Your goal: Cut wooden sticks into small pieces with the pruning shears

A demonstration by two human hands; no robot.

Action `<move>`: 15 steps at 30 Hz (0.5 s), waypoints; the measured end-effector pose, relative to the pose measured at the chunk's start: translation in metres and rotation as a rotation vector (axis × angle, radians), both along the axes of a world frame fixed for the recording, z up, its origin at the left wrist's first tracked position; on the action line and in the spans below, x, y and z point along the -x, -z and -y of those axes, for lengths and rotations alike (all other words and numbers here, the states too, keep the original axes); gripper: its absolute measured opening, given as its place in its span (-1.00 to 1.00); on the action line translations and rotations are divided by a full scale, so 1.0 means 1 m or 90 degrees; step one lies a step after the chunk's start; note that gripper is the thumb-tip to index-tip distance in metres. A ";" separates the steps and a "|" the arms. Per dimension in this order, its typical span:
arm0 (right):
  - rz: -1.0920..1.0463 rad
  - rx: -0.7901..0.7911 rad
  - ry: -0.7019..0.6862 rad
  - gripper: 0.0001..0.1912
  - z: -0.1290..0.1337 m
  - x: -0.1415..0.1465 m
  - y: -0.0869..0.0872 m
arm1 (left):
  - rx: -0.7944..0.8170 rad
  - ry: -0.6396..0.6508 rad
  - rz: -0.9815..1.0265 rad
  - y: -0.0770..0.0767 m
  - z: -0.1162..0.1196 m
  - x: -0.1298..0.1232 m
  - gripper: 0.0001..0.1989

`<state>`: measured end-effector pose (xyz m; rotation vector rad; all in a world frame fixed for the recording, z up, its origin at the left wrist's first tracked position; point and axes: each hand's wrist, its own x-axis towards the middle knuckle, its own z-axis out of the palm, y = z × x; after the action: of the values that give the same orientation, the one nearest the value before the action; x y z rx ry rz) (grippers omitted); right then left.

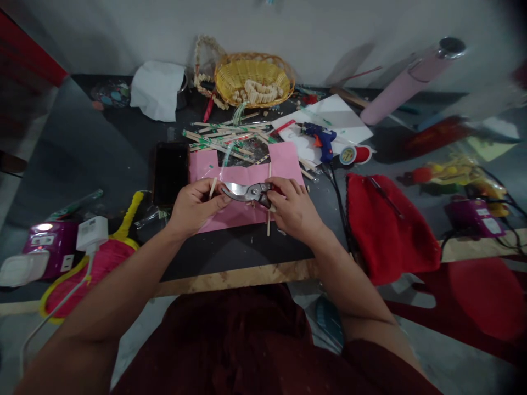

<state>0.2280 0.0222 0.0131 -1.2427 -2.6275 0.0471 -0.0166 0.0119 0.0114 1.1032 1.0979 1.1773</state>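
Note:
My right hand (293,206) is closed around the handles of a pair of pruning shears (242,192), whose metal blades point left. My left hand (195,206) pinches a short pale wooden stick (213,188) close to the blade tips. Whether the tips touch the stick or the fingers cannot be made out. Under both hands lies a pink sheet of paper (230,218) with a cut-out top edge. Another wooden stick (269,224) runs upright in the view beside my right hand, partly hidden by it.
Behind the paper lie several chopsticks in green-printed wrappers (222,134) and a yellow wicker basket (253,68). A phone (171,173) is at left. To the right are a blue glue gun (323,141), a red thread spool (362,154), a red cloth (387,225) and a pink bottle (411,82).

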 end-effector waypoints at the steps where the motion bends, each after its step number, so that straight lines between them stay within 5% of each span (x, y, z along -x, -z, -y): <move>1: -0.001 0.003 0.000 -0.72 0.000 0.000 0.000 | 0.002 -0.003 0.000 -0.001 0.000 0.000 -0.83; 15: 0.001 -0.048 0.026 -0.77 0.000 0.003 -0.001 | 0.052 0.039 0.106 0.000 0.001 0.001 -0.80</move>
<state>0.2255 0.0220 0.0137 -1.2700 -2.5788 -0.0597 -0.0172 0.0107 0.0116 0.9518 0.9695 1.1445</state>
